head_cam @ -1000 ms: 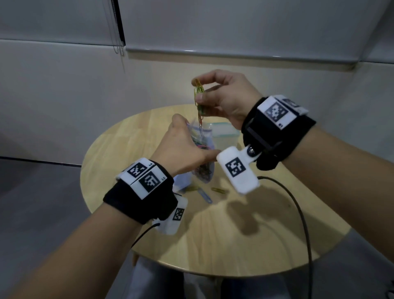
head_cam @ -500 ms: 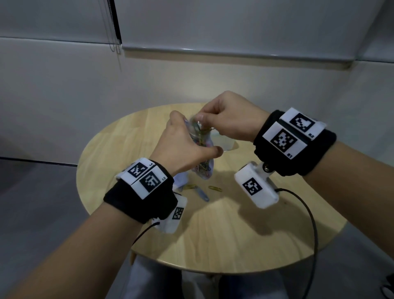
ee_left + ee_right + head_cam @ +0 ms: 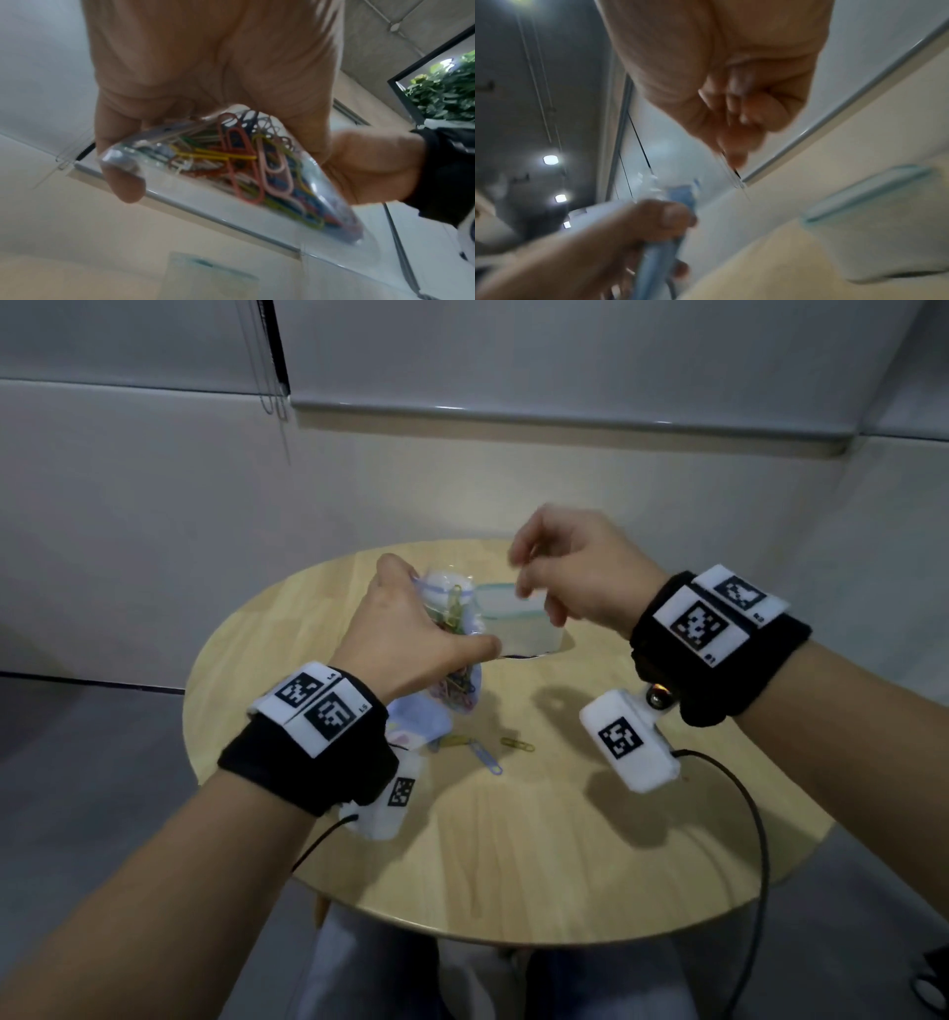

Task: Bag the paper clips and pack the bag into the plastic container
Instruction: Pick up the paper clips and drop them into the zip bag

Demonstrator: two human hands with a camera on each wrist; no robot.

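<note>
Head cam: left hand [image 3: 411, 639] grips the bag [image 3: 454, 629] upright above the table [image 3: 539, 839], fingers wrapped round its middle, thumb on the near side. Bag mouth is open at the top, colored clips [image 3: 457, 683] packed inside. Right hand [image 3: 575, 577] hovers just right of the bag mouth and above the container [image 3: 518, 629], fingers curled w/ thumb and forefinger tips close together; blurry, can't tell if they pinch anything. Container sits on the table just behind the bag, teal rim, no lid on. Loose clips [image 3: 485, 757] lie on the wood in front of the bag, next to a bluish packet [image 3: 418, 726]. Wristbands carry square b/w marker tags, tiny print on them not readable.

Left wrist cam: fingers [image 3: 120, 178] and thumb curl round the bag [image 3: 154, 138], clips [image 3: 246, 162] red, pink, yellow, green, blue showing thru the clear plastic.

Right wrist cam: right hand [image 3: 721, 81] fingers bunched, tips together, apart from the bag [image 3: 677, 194]. Left hand [image 3: 639, 223] below clamps the blue zip strip. Container [image 3: 875, 199] off to the right, blurred.
</note>
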